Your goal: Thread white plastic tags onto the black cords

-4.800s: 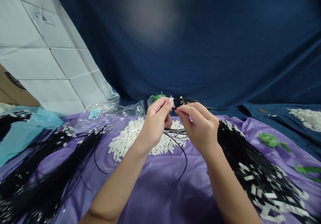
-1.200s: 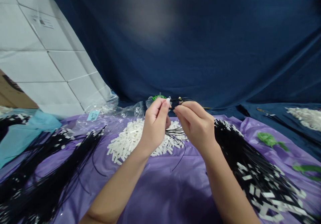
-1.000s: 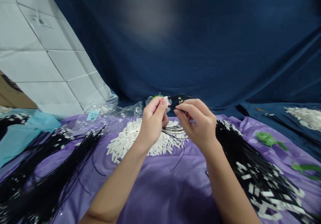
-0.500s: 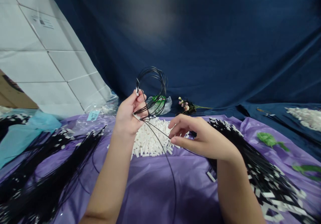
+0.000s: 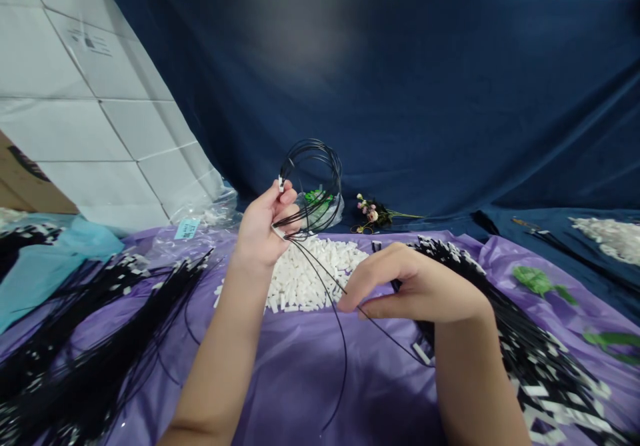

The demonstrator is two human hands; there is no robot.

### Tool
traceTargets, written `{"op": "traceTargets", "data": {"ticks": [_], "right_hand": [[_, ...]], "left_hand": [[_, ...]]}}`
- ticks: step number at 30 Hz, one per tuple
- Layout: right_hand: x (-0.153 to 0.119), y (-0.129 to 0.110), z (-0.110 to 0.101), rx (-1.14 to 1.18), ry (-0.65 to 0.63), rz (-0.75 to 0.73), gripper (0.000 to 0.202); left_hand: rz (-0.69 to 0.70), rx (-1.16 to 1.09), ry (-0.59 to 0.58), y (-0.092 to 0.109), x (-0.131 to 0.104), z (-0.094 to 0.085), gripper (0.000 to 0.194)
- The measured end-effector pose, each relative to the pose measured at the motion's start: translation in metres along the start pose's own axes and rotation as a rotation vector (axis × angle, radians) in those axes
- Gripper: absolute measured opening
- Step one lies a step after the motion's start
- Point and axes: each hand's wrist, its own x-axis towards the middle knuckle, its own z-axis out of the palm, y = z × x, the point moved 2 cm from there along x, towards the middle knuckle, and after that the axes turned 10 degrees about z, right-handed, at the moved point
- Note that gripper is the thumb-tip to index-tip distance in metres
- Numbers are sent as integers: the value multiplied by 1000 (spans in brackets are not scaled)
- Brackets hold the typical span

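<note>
My left hand (image 5: 266,226) is closed around a coiled bundle of thin black cords (image 5: 320,149), whose loops stand up above the fingers. White end pieces (image 5: 281,183) show at the fingertips and beside the palm. Two loose cord ends hang from the bundle toward the lower right; one (image 5: 344,346) dangles freely over the purple cloth. The other cord runs to my right hand (image 5: 400,283), where bent fingers and thumb close around it. Beneath both hands lies a heap of small white tube-like pieces (image 5: 305,279).
Black cords with white tips (image 5: 115,339) lie in bunches at left, with more cords (image 5: 520,326) at right. Behind the heap are a plastic bag with green inside (image 5: 323,209) and artificial flowers (image 5: 370,213). Purple cloth (image 5: 300,379) covers the table; a blue curtain (image 5: 400,99) hangs behind.
My right hand has moved slightly down along the cord, away from the coil. My left hand and the coil have shifted slightly right. The dangling cord end has swung left.
</note>
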Motion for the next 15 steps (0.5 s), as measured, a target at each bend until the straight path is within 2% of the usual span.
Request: {"op": "traceTargets", "data": {"ticks": [2,4,6,8,10,13,15], "right_hand": [[-1,3,-3,73,61,-56,18],[-4,7,-9,144,179,-139,22],[-8,10,-16,166,366,-242,23],[-11,13,-22,140,567,-350,18],[-11,14,-24,136,710,-422,11],[-6,14,-19,221,767,-485,13],[0,15,-13,250,756,-443,23]], "left_hand": [[22,25,9,-2,1,-1,25],[57,69,47,-5,1,-1,23],[109,129,95,-8,2,-2,20],[185,196,130,-11,3,-3,19],[289,261,153,-13,4,-4,22],[430,342,144,-17,4,-6,28],[468,392,71,-19,2,-5,31]]}}
